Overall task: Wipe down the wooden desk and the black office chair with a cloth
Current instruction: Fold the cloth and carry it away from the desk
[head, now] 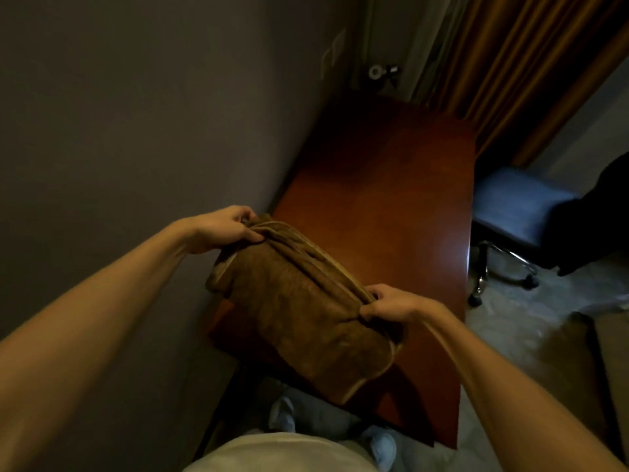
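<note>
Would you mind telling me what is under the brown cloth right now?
The cloth, held at two ends by the left hand and right hand, hangs over the near end of the wooden desk. Whatever lies on the desk beneath it is covered.

The cloth (299,301) was a brown, fuzzy towel with pale piped edging, bunched into folds along its upper edge and hanging in a slack sheet below. It was stretched on a slant from ten o'clock to four o'clock, held above the near end of the bench (384,199) and covering that corner. The bench was a long, glossy, reddish-brown wooden top running away toward twelve o'clock, its left side against the wall. The chair (520,206) stood at three o'clock, just beside the bench's right edge: a dark padded seat on a chrome star base with castors, partly hidden behind something dark.
</note>
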`<state>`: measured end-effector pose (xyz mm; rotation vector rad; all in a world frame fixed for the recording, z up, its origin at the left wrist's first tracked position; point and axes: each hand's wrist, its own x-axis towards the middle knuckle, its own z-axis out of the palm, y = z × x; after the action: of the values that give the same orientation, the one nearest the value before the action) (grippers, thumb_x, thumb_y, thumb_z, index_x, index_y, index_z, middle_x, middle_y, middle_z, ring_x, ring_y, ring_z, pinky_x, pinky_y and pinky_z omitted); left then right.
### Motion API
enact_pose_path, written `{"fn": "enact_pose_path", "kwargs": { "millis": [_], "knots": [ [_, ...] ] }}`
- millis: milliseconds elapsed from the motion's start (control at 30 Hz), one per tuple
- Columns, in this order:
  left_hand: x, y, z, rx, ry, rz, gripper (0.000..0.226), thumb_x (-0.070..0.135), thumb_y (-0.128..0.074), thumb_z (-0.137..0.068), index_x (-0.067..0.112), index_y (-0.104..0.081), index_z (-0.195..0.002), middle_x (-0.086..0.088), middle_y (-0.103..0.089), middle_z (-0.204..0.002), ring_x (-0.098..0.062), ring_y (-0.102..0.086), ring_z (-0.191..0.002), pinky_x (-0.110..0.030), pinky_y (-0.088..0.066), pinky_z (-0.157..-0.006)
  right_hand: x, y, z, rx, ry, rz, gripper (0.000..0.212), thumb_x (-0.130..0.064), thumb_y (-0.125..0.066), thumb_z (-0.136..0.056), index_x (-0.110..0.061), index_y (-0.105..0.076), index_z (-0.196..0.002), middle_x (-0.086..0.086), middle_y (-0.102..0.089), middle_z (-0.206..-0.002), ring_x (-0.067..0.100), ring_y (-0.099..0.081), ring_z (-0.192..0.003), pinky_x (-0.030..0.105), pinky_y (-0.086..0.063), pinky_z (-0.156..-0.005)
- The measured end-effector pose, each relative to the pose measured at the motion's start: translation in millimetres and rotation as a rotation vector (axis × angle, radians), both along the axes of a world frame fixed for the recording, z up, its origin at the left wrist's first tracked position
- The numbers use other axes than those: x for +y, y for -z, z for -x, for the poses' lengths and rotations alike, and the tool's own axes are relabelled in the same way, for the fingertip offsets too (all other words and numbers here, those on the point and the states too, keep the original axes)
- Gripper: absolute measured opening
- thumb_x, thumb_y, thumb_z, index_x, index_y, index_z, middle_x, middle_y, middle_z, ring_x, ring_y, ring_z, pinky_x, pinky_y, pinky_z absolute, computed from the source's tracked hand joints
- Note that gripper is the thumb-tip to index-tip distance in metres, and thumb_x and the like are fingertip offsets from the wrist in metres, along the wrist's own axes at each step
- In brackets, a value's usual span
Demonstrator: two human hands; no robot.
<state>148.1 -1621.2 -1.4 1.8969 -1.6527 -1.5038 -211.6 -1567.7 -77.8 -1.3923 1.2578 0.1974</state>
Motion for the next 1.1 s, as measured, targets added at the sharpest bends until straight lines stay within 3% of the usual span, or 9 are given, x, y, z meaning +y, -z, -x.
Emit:
{"fn": "enact_pose_path", "kwargs": {
  "millis": [133,267,333,500,600,700,800,933,1100],
  "knots": [
    [20,69,-17,-0.236,0.059,-0.117,0.021,0.014,-0.075,-0.092,0.018,-0.055,-0.096,-0.012,-0.062,-0.106,-0.023,-0.060,-0.094,-0.041,-0.052,-0.082,18,38,-21,0.060,-0.082,-0.135,0.019,-0.024,-0.071,-0.087,-0.023,-0.065,-0.105,0.001,-0.068,-0.097,0.008,-0.068,-0.074,0.027,-0.055,-0.062],
    [42,137,-29,-0.520,-0.030,-0.066,0.039,0.024,-0.069,-0.095,0.007,-0.046,-0.122,-0.020,-0.060,-0.125,-0.039,-0.061,-0.117,-0.043,-0.050,-0.094,48,86,-37,0.287,0.300,0.352,0.029,-0.018,-0.063,-0.097,-0.022,-0.058,-0.125,-0.002,-0.068,-0.117,0.016,-0.066,-0.105,0.031,-0.053,-0.084],
    [52,163,-31,-0.585,-0.099,-0.036,0.045,0.028,-0.062,-0.099,0.003,-0.038,-0.127,-0.027,-0.059,-0.130,-0.046,-0.059,-0.120,-0.050,-0.050,-0.095,61,102,-33,0.332,0.393,0.418,0.033,-0.027,-0.062,-0.099,-0.023,-0.052,-0.131,-0.004,-0.065,-0.124,0.013,-0.063,-0.106,0.030,-0.054,-0.084],
    [69,194,-29,-0.667,-0.019,-0.024,0.059,0.043,-0.064,-0.098,0.008,-0.035,-0.135,-0.023,-0.053,-0.135,-0.044,-0.055,-0.125,-0.053,-0.048,-0.097,78,124,-32,0.469,0.125,0.275,0.069,-0.069,-0.070,-0.079,-0.027,-0.043,-0.128,-0.002,-0.050,-0.120,0.020,-0.052,-0.112,0.038,-0.051,-0.085],
    [71,200,-37,-0.684,-0.026,-0.072,0.067,0.053,-0.061,-0.098,0.005,-0.036,-0.138,-0.024,-0.054,-0.137,-0.044,-0.056,-0.125,-0.052,-0.049,-0.098,74,131,-45,0.431,0.170,0.297,0.063,-0.058,-0.077,-0.079,-0.025,-0.044,-0.121,-0.004,-0.051,-0.111,0.018,-0.056,-0.101,0.035,-0.048,-0.076],
    [69,201,-46,-0.729,0.048,-0.006,0.054,0.051,-0.055,-0.102,0.006,-0.042,-0.129,-0.022,-0.057,-0.131,-0.044,-0.060,-0.118,-0.052,-0.050,-0.092,62,132,-55,0.380,0.150,0.275,0.030,-0.040,-0.072,-0.091,-0.025,-0.050,-0.105,-0.004,-0.059,-0.098,0.014,-0.058,-0.082,0.033,-0.048,-0.066],
    [68,202,-57,-0.738,0.080,0.082,0.031,0.038,-0.048,-0.107,0.010,-0.044,-0.117,-0.020,-0.063,-0.120,-0.045,-0.064,-0.106,-0.054,-0.052,-0.086,49,132,-58,0.362,0.175,0.254,0.009,-0.033,-0.068,-0.095,-0.026,-0.063,-0.099,-0.001,-0.066,-0.098,0.019,-0.065,-0.089,0.037,-0.056,-0.076],
    [68,208,-63,-0.755,0.097,0.111,0.018,0.024,-0.046,-0.106,0.011,-0.041,-0.118,-0.020,-0.061,-0.121,-0.045,-0.065,-0.104,-0.057,-0.052,-0.086,34,128,-56,0.424,0.331,0.320,0.018,-0.041,-0.058,-0.100,-0.029,-0.063,-0.112,0.000,-0.068,-0.112,0.023,-0.065,-0.099,0.037,-0.052,-0.074],
    [66,209,-48,-0.715,0.036,0.356,0.039,0.021,-0.059,-0.099,0.001,-0.049,-0.131,-0.027,-0.055,-0.127,-0.046,-0.058,-0.112,-0.058,-0.053,-0.085,29,123,-51,0.472,0.227,0.539,0.039,-0.040,-0.061,-0.098,-0.024,-0.051,-0.132,0.002,-0.055,-0.125,0.024,-0.062,-0.107,0.032,-0.048,-0.073]
  ]
}}
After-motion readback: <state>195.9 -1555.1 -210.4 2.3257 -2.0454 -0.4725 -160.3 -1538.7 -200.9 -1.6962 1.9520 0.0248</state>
